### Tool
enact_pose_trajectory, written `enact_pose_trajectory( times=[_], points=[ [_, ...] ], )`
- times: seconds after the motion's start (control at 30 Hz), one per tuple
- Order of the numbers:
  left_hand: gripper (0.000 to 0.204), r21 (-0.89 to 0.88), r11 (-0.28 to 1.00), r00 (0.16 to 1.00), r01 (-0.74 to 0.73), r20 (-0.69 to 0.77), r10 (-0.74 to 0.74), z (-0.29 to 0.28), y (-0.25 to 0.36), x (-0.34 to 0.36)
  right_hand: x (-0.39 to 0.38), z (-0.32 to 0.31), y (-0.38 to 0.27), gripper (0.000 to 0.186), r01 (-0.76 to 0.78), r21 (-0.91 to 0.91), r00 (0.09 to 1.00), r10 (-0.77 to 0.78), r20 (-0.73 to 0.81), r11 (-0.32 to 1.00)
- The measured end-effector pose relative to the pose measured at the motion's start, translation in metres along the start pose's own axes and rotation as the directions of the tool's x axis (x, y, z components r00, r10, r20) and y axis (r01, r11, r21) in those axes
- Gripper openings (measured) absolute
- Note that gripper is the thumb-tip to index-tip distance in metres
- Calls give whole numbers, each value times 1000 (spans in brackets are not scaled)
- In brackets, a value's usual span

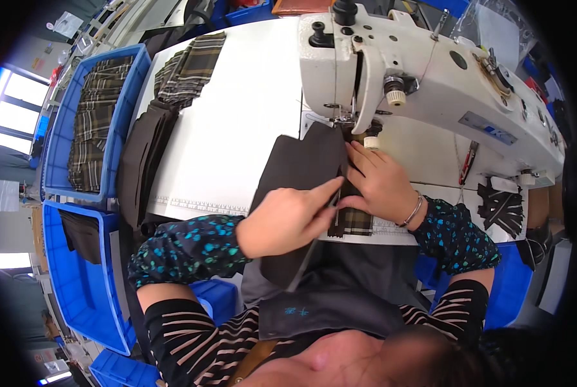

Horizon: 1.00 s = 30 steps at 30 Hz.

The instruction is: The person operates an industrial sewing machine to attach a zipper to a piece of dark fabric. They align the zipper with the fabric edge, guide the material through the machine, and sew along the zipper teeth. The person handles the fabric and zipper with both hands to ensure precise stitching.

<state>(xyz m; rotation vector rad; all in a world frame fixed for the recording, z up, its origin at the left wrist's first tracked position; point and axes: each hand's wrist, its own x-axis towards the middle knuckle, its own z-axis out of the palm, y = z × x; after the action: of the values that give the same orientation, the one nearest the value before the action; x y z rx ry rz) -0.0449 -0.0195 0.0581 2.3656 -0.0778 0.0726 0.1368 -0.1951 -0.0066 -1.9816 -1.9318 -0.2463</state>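
A dark brown fabric panel [298, 158] runs from the presser foot [344, 120] of the white sewing machine [424, 77] down over the table's front edge towards my lap. My left hand [288, 216] pinches the panel's right edge between thumb and forefinger. Flat beside that edge lies my right hand [379, 180], its fingers stretched towards the needle area and its thumb near my left fingertips. Beneath it is a brown plaid fabric piece [358, 224], partly covered by the hand and the panel. The needle tip itself is too small to make out.
Stacked plaid pieces [192, 68] and dark panels [150, 145] lie on the table's left side. Blue bins [114, 222] with fabric stand further left. Red-handled snips [469, 161] and black strips [500, 206] lie at the right. A ruler strip [198, 207] follows the front edge.
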Motion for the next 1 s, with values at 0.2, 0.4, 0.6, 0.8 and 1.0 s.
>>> enact_pose_trajectory(
  times=[0.2,0.4,0.6,0.8,1.0],
  points=[
    [36,252,942,936,-222,-215,279,19,-44,49,-3,2,-1,58,-18,8,1000,18,-10,1000],
    [54,320,918,953,-234,-112,282,37,-53,41,-4,0,-3,53,-32,8,999,32,24,999],
    [54,375,909,965,-181,-112,238,34,-61,51,-1,1,-3,49,-15,26,1000,15,-15,1000],
    [55,405,896,959,-184,-126,254,28,-64,53,0,-2,-4,50,-18,20,999,18,-35,1000],
    [52,362,916,958,-175,-151,243,26,-62,52,0,-1,-4,49,-28,23,999,29,-22,999]
  ],
)
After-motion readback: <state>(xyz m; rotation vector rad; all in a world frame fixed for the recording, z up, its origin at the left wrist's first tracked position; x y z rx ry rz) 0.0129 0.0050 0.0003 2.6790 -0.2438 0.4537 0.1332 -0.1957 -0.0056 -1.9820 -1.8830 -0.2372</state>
